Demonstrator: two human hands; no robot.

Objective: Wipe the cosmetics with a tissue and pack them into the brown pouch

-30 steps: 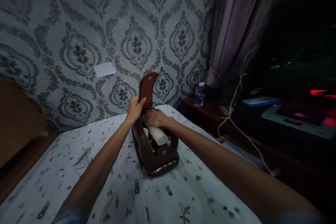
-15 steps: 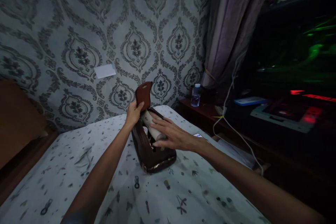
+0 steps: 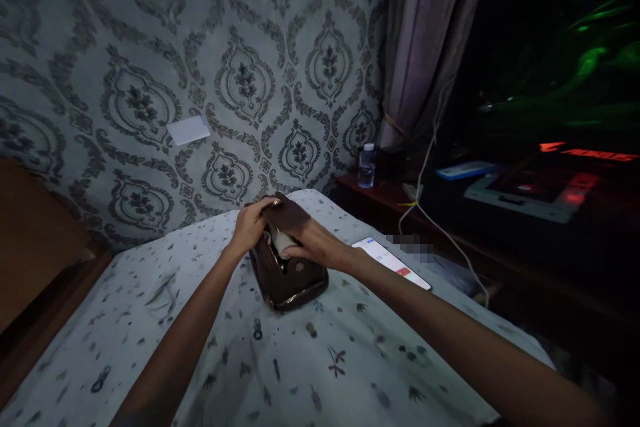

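A dark brown leather handbag [image 3: 297,290] with a gold zip stands on the bed, its top partly open. My left hand [image 3: 249,225] is closed on the edge of the bag's flap [image 3: 290,213], near a metal clasp; the flap lies folded over toward the opening. At the bag's right side, my right hand [image 3: 323,243] grips with the thumb at the opening and the other fingers mostly hidden. Between the hands, a cream-coloured soft thing [image 3: 284,242] shows inside; its kind cannot be made out.
A lit phone [image 3: 393,263] lies on the patterned bedsheet [image 3: 240,373] to the right. Beyond it, a water bottle [image 3: 367,167] stands on a dark red ledge [image 3: 350,181], with a white cable [image 3: 453,247] hanging down. A brown board [image 3: 40,247] is at far left.
The flap has gone from standing upright to folded over the bag, with my left hand on it. My right hand has moved from the cream-coloured thing to the bag's side. More of the phone shows.
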